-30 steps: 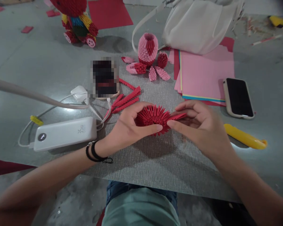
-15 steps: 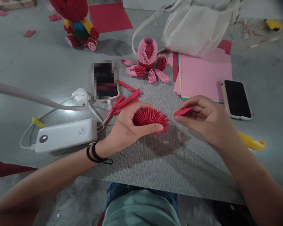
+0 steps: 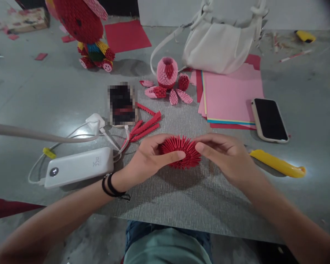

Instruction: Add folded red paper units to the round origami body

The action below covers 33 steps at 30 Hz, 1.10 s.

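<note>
A red ring of folded paper pieces (image 3: 191, 156), its points fanned outward, is held just above the grey table. My left hand (image 3: 156, 154) is closed round its left side, thumb laid across the front and fingers behind. At the ring's right edge, my right hand (image 3: 222, 150) touches the paper points with thumb and forefinger pinched. The red folded piece in that pinch is mostly hidden by the fingers. Behind my left hand lie red folded paper strips (image 3: 147, 124).
Further back stand a pink-and-red paper vase (image 3: 167, 73), a red paper figure (image 3: 96, 55) and a white bag (image 3: 214, 47). Pink paper sheets (image 3: 231, 95), a phone (image 3: 271, 119) and a yellow cutter (image 3: 277, 164) lie right. A power bank (image 3: 79, 167) with cables lies left.
My right hand has moved left with the red folded piece, from apart to touching the ring's right edge. The ring has turned its face more toward me. The view has tilted up slightly.
</note>
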Each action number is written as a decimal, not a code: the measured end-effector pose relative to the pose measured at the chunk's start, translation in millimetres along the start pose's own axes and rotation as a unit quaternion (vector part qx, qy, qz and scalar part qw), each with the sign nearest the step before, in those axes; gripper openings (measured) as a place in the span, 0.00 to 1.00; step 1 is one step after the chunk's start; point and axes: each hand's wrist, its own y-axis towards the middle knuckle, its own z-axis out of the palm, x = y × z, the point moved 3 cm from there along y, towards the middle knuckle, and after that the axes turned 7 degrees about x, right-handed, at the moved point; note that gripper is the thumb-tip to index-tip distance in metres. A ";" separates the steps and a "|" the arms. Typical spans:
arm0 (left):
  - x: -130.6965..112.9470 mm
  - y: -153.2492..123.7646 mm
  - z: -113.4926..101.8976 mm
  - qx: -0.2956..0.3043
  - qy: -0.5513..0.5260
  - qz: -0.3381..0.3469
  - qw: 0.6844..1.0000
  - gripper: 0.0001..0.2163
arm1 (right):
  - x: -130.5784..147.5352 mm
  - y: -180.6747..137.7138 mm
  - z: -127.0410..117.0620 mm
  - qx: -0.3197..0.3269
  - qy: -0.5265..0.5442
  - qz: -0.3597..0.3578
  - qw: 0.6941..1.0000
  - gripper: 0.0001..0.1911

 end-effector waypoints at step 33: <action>-3.6 -1.4 -2.4 -0.031 0.147 0.010 0.989 0.14 | -3.3 -7.9 16.3 -0.046 -0.035 -0.014 0.998 0.06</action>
